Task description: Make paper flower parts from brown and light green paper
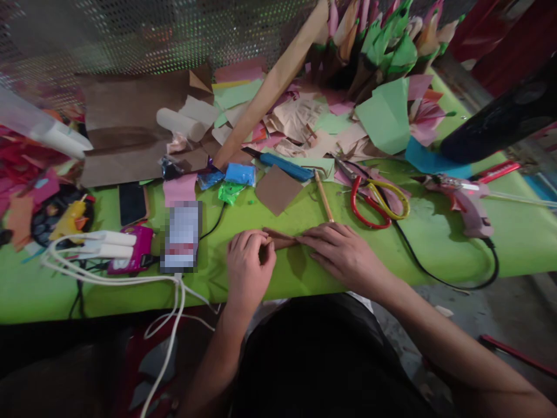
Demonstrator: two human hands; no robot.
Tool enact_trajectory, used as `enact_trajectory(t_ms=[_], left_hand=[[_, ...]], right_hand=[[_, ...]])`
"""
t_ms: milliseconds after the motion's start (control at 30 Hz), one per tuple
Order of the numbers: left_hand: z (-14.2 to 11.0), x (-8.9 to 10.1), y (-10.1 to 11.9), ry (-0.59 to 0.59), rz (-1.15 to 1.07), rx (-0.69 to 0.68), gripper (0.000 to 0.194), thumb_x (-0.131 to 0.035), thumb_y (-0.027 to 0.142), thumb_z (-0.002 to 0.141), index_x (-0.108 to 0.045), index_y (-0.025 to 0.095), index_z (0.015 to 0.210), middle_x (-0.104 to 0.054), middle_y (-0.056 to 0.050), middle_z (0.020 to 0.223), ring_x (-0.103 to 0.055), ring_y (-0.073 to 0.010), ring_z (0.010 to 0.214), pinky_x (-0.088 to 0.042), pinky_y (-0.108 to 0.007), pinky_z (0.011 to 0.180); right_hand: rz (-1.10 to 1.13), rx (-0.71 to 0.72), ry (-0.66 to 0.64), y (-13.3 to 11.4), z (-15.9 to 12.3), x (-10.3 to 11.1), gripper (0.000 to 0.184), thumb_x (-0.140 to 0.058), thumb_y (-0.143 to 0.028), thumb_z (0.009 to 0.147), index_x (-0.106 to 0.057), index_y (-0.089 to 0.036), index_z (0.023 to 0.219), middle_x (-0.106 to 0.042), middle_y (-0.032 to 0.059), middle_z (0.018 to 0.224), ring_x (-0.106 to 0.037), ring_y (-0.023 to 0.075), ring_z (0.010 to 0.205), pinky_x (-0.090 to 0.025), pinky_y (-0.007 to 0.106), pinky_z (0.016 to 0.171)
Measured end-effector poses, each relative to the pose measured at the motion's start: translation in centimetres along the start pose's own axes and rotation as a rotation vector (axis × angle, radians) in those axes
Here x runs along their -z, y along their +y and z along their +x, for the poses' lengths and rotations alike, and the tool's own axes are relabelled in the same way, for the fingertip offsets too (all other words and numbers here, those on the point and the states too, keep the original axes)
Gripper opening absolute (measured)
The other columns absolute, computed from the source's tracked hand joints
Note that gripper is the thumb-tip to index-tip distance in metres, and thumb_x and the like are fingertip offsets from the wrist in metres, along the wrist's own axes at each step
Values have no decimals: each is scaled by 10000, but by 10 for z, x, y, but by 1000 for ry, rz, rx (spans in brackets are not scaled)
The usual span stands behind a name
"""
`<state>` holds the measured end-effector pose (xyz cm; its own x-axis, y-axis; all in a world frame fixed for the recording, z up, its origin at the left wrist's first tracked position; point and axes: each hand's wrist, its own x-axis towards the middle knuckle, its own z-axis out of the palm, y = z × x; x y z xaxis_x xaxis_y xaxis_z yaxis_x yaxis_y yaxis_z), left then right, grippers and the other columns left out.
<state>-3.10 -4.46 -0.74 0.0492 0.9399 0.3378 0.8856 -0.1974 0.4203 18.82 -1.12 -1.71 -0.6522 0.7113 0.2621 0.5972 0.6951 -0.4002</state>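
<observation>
Left hand: fingers curled, thumb and fingertips pinching the left end of the brown paper piece.
Right hand: fingers extended, held close together, tips on the paper's right end; thumb hidden, can't tell if it's pinching.
Brown paper piece: folded narrow, between the hands, near-center over the green table.
Just beyond the hands: wooden stick, its near end right by the right hand; flat brown square left of the stick; blue cutter behind it.
Right side: scissors with red and yellow handles, blades pointing far-left; pink glue gun farther right, black cord running toward near side.
Left side: phone with blurred screen, white cable at its near end; magenta power strip left of that.
Far side: loose colored paper sheets, with bundled paper flowers at far right.
</observation>
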Motion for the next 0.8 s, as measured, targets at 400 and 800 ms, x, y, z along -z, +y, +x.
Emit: enact_trajectory(t_ms=[400, 800], left_hand=[[0, -2, 1, 18, 2, -16, 166, -606, 106, 880, -524, 215, 786, -673, -60, 918, -621, -225, 923, -496, -390, 834], [-2, -2, 1, 11, 7, 8, 154, -605, 112, 878, -530, 217, 794, -664, -58, 918, -606, -222, 920, -490, -380, 849]], right_hand=[[35, 21, 34, 0, -12, 7, 446, -471, -204, 1005, -556, -250, 1440, -709, 117, 1234, -643, 270, 1091, -557, 462, 903], [-92, 38, -60, -8, -7, 0, 434, -540, -200, 973, -587, -220, 1404, -698, 123, 1218, -632, 276, 1059, -532, 430, 855]])
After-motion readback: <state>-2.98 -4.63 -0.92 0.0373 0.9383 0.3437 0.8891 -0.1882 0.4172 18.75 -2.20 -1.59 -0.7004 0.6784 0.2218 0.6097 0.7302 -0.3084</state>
